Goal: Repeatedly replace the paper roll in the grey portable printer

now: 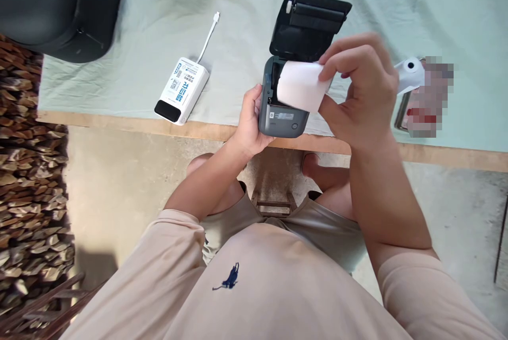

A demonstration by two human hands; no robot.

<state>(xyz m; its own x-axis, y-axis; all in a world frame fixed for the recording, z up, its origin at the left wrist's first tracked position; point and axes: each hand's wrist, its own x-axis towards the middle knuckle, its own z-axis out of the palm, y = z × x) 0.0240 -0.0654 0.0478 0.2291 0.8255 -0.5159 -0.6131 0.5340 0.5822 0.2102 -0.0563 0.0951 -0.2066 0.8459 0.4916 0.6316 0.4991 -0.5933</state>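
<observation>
A small dark grey printer sits at the table's front edge with its black lid swung up and open. My left hand grips the printer's left side, fingers wrapped round its body. My right hand pinches the loose end of a white paper roll that lies in the printer's open bay, thumb and fingers closed on the sheet. The roll's core is hidden by the paper and my fingers.
A white power bank with a white cable lies left of the printer on the pale green tablecloth. Another white paper roll lies at the right. Black cases stand at the back left. Stacked firewood fills the left edge.
</observation>
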